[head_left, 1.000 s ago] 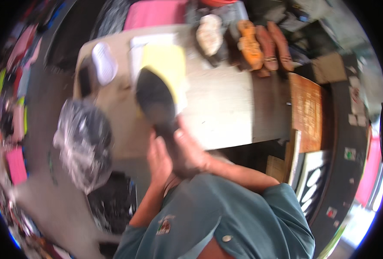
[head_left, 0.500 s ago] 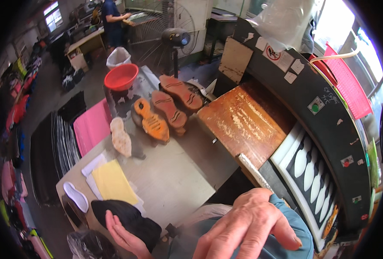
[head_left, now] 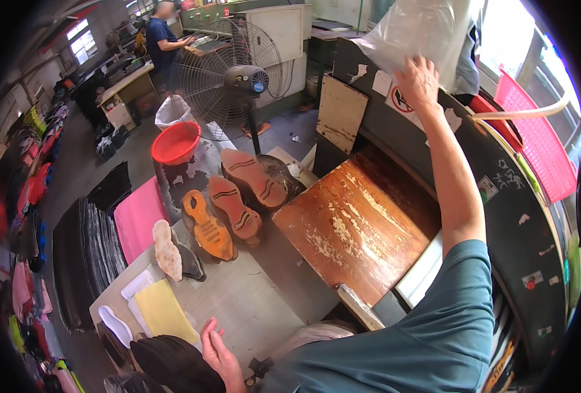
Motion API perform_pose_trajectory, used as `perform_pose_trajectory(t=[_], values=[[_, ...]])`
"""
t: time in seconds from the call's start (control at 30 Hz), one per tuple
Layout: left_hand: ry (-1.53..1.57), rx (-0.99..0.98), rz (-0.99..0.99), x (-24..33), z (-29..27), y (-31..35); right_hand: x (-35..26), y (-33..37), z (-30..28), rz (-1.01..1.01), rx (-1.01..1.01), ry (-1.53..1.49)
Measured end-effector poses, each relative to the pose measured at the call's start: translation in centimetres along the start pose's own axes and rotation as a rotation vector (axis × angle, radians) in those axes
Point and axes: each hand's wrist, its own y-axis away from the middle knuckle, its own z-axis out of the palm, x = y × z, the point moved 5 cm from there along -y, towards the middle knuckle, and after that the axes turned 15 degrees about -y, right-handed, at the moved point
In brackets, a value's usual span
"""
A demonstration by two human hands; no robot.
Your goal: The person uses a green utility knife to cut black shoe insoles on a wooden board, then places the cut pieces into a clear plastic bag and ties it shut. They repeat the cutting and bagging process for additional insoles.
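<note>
My right arm is stretched out over the dark machine panel [head_left: 464,144]. At its end my right hand [head_left: 419,84] is at the lower edge of a clear plastic bag [head_left: 428,33], its fingers somewhat apart against the film; no firm hold shows. Low at the front, my left hand [head_left: 219,352] is open, palm turned inward and fingers lightly bent. Right beside it lie black, sole-shaped pieces [head_left: 172,363], partly cut off by the lower edge. A white sole-shaped piece [head_left: 115,325] sits just beyond them, near yellow sheets [head_left: 164,310].
Several shoe-sole moulds, among them an orange one [head_left: 208,226] and a reddish one [head_left: 236,206], lie on the table [head_left: 257,288]. A worn wooden board [head_left: 356,223] is in the machine opening. Behind stand a red basin [head_left: 176,143] and a fan [head_left: 244,82]. A person [head_left: 164,42] works far back.
My right hand has gone from low in front of me up and away to the plastic bag. My left hand has shifted slightly right, its fingers more bent. The whole view has turned somewhat.
</note>
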Motion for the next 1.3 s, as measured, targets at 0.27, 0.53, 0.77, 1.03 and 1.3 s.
perform_pose_trajectory(t=[0.27,0.53,0.77,1.03,1.3], values=[[-0.104,-0.015,0.018,0.9,2.1,-0.2,5.5,-0.2,2.6,-0.014,0.117,-0.226],[-0.054,-0.080,0.146,2.9,4.2,-0.9,1.8,-2.1,-1.2,-0.217,0.153,-0.224],[0.244,-0.459,-0.011,5.6,8.0,-1.4,-13.6,6.1,-6.8,-0.622,0.038,-0.685],[0.835,-0.657,-0.413,6.7,11.6,-2.9,-30.1,32.4,-16.8,-0.834,-0.639,-1.449],[0.310,-0.325,-0.406,0.5,2.1,0.3,-31.6,35.1,-15.1,-0.432,-0.837,-1.648]])
